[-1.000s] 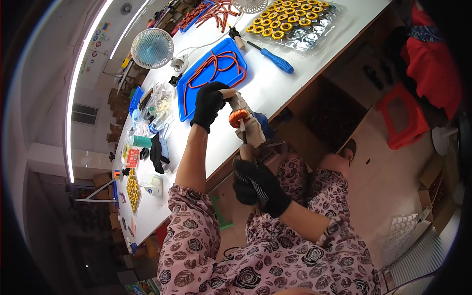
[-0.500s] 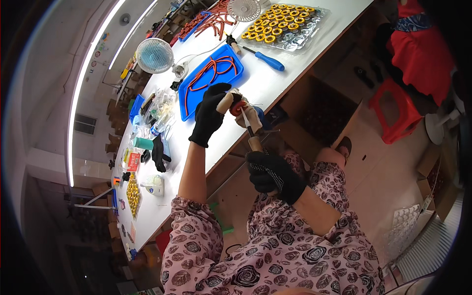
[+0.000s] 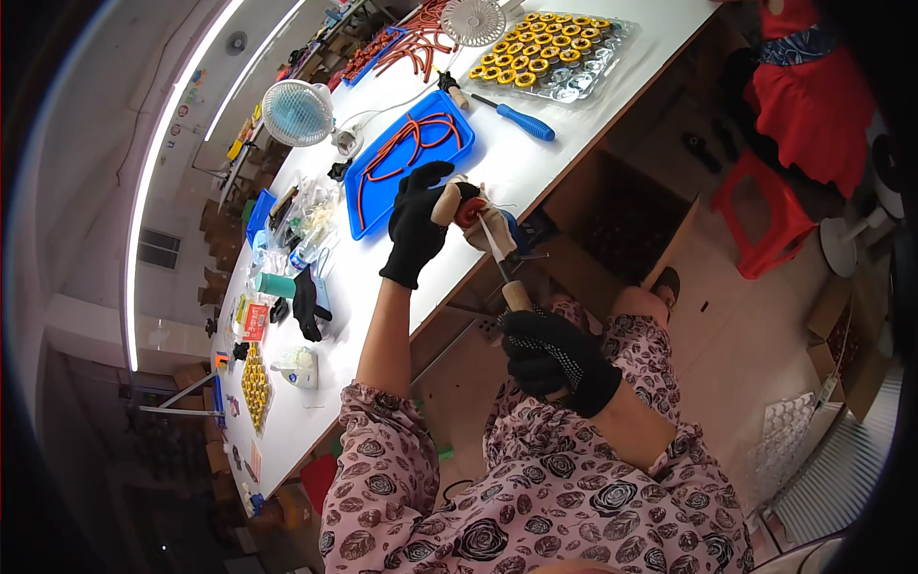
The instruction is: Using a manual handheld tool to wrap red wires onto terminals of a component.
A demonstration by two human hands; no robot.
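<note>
My left hand (image 3: 419,230), in a black glove with a beige-covered thumb, is closed around a small red round piece (image 3: 469,212) near the table's edge. My right hand (image 3: 562,362), in a black dotted glove, grips a wooden-handled pointed tool (image 3: 517,296). The tool's pale, tapered tip (image 3: 492,232) reaches the red piece; how deep it goes I cannot tell. Whitish cloth-like material (image 3: 474,236) surrounds the work, partly hidden by the left thumb and the tool. Just past it a blue part (image 3: 509,226) shows at the table's edge.
On the white table (image 3: 521,177) lie a blue tray (image 3: 457,158) with red-orange tubing, a blue-handled screwdriver (image 3: 526,122) and a clear tray of yellow rings (image 3: 593,86). Two fans, bags and a tissue pack stand around. A red stool (image 3: 760,215) is at right.
My right hand has moved down and slightly right with the tool, whose handle now sits lower. My left hand and the red piece have shifted slightly right in view.
</note>
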